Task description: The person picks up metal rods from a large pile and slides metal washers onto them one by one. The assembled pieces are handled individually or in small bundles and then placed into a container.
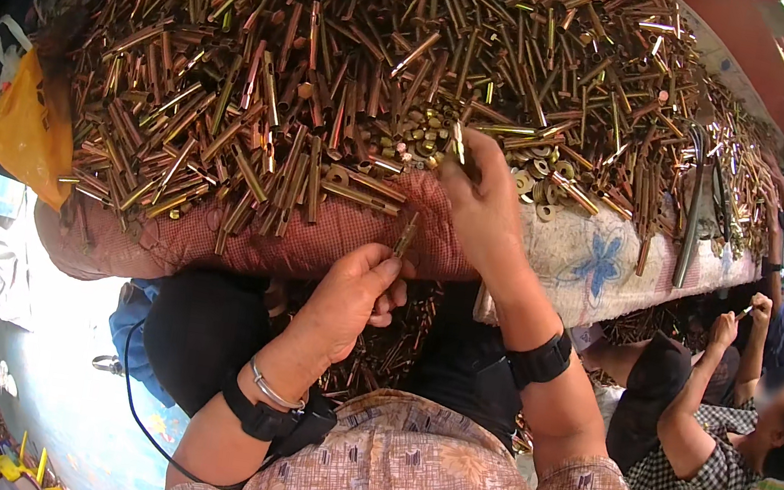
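My left hand (361, 286) is closed, pinching a short, thin brassy metal sleeve (407, 232) that points up from the fingertips, over the red cloth edge (343, 238) of the heap. Higher and to the right, my right hand (484, 193) is closed around a shiny brassy metal tube (458, 142), its lower end hidden by the fingers. Just beyond that hand lie a small pile of brassy nuts (428, 130) and several loose washers (536, 180). A broad heap of slotted metal sleeves (362, 30) spreads across the whole far side.
A white cloth with a blue flower (600, 264) edges the heap at right, with long-handled metal pliers (693, 207) on it. An orange plastic bag (27, 129) hangs at left. At right, a person in a checked shirt (715, 441) holds a small piece; another sits beyond in blue.
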Demonstrator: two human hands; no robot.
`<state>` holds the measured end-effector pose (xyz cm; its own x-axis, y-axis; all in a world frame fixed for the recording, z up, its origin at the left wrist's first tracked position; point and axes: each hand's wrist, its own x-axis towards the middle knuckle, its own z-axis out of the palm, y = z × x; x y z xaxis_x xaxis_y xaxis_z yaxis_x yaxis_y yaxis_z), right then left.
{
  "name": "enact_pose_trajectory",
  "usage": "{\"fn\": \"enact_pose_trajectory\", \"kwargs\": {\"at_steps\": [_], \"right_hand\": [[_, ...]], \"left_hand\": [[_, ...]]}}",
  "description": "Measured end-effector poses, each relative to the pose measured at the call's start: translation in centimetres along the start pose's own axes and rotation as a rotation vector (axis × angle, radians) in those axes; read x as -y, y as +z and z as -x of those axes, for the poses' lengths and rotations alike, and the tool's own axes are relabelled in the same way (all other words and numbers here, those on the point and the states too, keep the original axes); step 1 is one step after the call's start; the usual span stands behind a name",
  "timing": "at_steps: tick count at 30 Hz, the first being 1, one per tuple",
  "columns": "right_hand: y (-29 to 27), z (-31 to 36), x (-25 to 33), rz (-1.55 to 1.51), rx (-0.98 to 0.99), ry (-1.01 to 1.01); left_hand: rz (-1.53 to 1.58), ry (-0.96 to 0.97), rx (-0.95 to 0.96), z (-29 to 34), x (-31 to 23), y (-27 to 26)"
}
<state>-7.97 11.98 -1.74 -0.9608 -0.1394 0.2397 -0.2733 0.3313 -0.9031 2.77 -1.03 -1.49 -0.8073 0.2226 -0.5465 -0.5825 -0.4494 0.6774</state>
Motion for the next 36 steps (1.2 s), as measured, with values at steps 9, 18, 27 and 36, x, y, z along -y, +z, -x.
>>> {"fn": "enact_pose_trajectory", "kwargs": {"at_steps": [9, 18, 27, 36], "right_hand": [[-0.5, -1.1, -2.7, 0.464, 0.07, -0.26], [0.8, -1.1, -1.7, 0.734, 0.143, -0.258], [-2.7, 3.2, -1.2, -0.509, 0.197, 0.34], [-2.8, 5.5, -0.6, -0.788, 0.273, 0.445]], "left_hand": [[0.023, 0.032, 0.019, 0.1, 0.0, -0.2], [0.012, 0.049, 0.026, 0.2, 0.1, -0.4], [-0.148, 0.056, 0.016, 0.7, -0.3, -0.1], [-0.32, -0.004, 0.024, 0.9, -0.4, 0.4]]}}
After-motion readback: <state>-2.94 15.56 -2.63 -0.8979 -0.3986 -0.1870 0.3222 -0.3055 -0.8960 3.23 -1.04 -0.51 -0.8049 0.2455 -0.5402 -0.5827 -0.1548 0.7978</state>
